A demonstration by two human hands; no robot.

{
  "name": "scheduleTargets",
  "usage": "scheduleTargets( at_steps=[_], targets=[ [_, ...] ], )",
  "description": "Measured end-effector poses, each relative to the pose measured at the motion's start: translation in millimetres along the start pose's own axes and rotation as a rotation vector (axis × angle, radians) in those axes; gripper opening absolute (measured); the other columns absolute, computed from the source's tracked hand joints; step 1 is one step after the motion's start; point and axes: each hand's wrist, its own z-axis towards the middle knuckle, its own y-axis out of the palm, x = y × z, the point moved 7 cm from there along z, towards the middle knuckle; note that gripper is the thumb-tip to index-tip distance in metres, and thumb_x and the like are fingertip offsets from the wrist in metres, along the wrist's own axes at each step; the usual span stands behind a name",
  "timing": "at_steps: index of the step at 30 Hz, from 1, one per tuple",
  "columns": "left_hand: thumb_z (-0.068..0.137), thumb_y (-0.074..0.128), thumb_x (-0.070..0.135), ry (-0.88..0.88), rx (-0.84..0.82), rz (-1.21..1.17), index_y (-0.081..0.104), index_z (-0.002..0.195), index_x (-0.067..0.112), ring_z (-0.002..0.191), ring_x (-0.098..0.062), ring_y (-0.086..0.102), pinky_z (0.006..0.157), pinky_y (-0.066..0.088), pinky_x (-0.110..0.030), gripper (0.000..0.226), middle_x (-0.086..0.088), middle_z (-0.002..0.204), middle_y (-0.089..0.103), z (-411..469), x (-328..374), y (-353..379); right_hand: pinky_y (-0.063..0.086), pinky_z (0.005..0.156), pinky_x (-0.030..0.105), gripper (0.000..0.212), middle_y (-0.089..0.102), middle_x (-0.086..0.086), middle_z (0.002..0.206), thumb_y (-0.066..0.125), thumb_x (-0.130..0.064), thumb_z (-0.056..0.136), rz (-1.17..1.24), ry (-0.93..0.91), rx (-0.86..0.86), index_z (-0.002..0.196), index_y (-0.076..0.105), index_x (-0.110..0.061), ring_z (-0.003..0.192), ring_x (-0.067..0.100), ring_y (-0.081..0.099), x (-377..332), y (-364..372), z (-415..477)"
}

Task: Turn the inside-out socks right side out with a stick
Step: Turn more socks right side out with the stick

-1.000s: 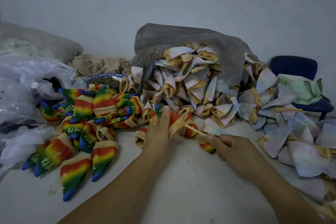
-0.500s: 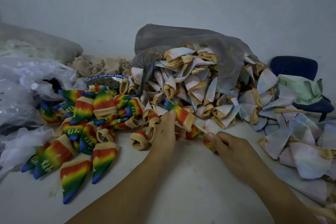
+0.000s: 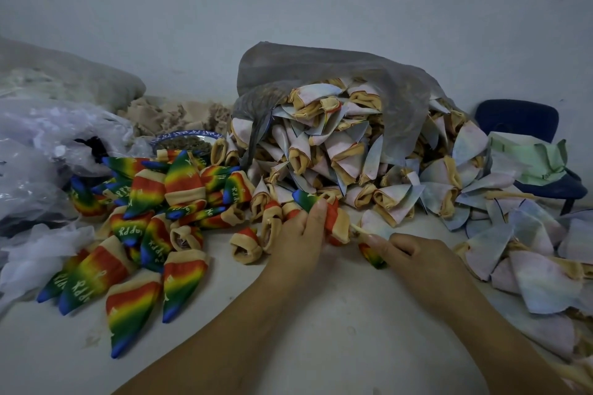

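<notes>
My left hand [image 3: 296, 236] grips a rainbow sock [image 3: 324, 212] that sits over a thin wooden stick [image 3: 356, 228], its blue-green toe pointing up and left. Fingers of my right hand [image 3: 414, 253] pinch the stick's near end, with another small rainbow sock [image 3: 373, 258] beneath them. Finished rainbow socks [image 3: 141, 228] lie heaped at the left. Pale inside-out socks [image 3: 337, 151] spill from a grey bag [image 3: 321, 74] behind my hands.
More pale socks [image 3: 529, 253] spread over the white table [image 3: 288, 346] at the right. A blue chair [image 3: 519, 119] stands at far right, crumpled clear plastic [image 3: 48, 144] at left, and a patterned bowl [image 3: 186, 141] behind the rainbow pile.
The rainbow sock has slid further along the stick, its coloured toe now standing out up and left past my left hand. Both hands stayed roughly in place.
</notes>
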Motion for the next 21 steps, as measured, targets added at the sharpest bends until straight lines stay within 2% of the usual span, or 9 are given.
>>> scheduleTargets(
  at_steps=[2,5,7,9,10,14,17,19,21],
  targets=[
    [0.098,0.034,0.057,0.009,0.006,0.000,0.049,0.056,0.025,0.045,-0.001,0.040,0.057,0.032,-0.022,0.055,0.011,0.049,0.043,1.0,-1.0,0.8,0.027,0.050,0.028,0.064,0.033,-0.005,0.044,0.036,-0.081,0.067,0.026,0.009,0.008,0.053,0.037,-0.019,0.043,0.008,0.030,-2.3,3.4,-0.9],
    [0.100,0.032,0.055,0.026,0.031,0.026,0.052,0.057,0.026,0.045,0.004,0.045,0.054,0.034,-0.015,0.056,0.016,0.044,0.047,3.7,-0.1,1.0,0.028,0.050,0.026,0.061,0.036,-0.007,0.041,0.033,-0.080,0.069,0.094,0.045,0.001,0.047,0.045,-0.025,0.040,0.007,0.035,-7.2,12.3,-5.1],
    [0.101,0.033,0.054,0.028,0.020,0.000,0.056,0.056,0.028,0.047,0.003,0.046,0.057,0.037,-0.016,0.057,0.016,0.045,0.048,6.2,0.5,2.0,0.030,0.049,0.025,0.054,0.043,-0.010,0.041,0.033,-0.077,0.074,0.140,0.076,-0.004,0.043,0.050,-0.036,0.042,0.003,0.043,-9.5,20.2,-8.2],
    [0.101,0.033,0.054,0.032,0.020,-0.009,0.055,0.060,0.026,0.054,-0.003,0.047,0.064,0.039,-0.025,0.054,0.012,0.052,0.048,8.6,-1.2,2.1,0.036,0.051,0.021,0.050,0.051,-0.013,0.044,0.036,-0.074,0.078,0.176,0.114,-0.019,0.044,0.053,-0.042,0.047,-0.001,0.050,-8.8,27.1,-10.0],
    [0.101,0.033,0.054,0.031,0.031,0.008,0.054,0.064,0.024,0.056,-0.006,0.047,0.065,0.040,-0.028,0.052,0.009,0.056,0.048,9.2,-3.6,0.2,0.038,0.052,0.021,0.050,0.051,-0.014,0.044,0.038,-0.072,0.080,0.184,0.122,-0.034,0.044,0.054,-0.041,0.046,-0.002,0.050,-8.6,29.7,-10.1],
    [0.098,0.033,0.058,0.044,0.081,0.004,0.053,0.059,0.024,0.048,0.004,0.045,0.055,0.036,-0.013,0.055,0.015,0.050,0.048,6.4,-9.0,-6.9,0.032,0.051,0.025,0.054,0.040,-0.007,0.040,0.043,-0.072,0.080,0.115,0.064,-0.063,0.046,0.050,-0.030,0.038,0.005,0.039,-8.6,24.7,-2.7],
    [0.095,0.037,0.061,-0.014,0.065,-0.061,0.063,0.062,0.021,0.051,0.006,0.048,0.060,0.040,-0.016,0.058,0.018,0.050,0.051,3.4,-11.2,-4.9,0.027,0.050,0.026,0.064,0.031,-0.006,0.043,0.043,-0.080,0.071,0.078,0.035,-0.064,0.051,0.040,-0.019,0.039,0.007,0.030,-3.5,10.5,3.7],
    [0.089,0.043,0.064,-0.041,0.061,-0.118,0.060,0.054,0.024,0.046,0.004,0.046,0.055,0.040,-0.010,0.056,0.015,0.046,0.048,2.5,-10.5,-4.1,0.025,0.048,0.025,0.066,0.032,-0.007,0.044,0.041,-0.084,0.066,0.029,0.010,-0.075,0.052,0.040,-0.019,0.040,0.007,0.030,0.4,2.0,4.4],
    [0.090,0.047,0.062,-0.082,0.048,-0.149,0.060,0.045,0.029,0.044,0.003,0.048,0.049,0.039,-0.006,0.056,0.012,0.044,0.048,1.4,-11.5,-2.1,0.024,0.046,0.022,0.067,0.035,-0.007,0.045,0.040,-0.084,0.066,-0.023,-0.020,-0.100,0.055,0.047,-0.019,0.041,0.006,0.033,3.5,-2.1,3.9]
  ],
)
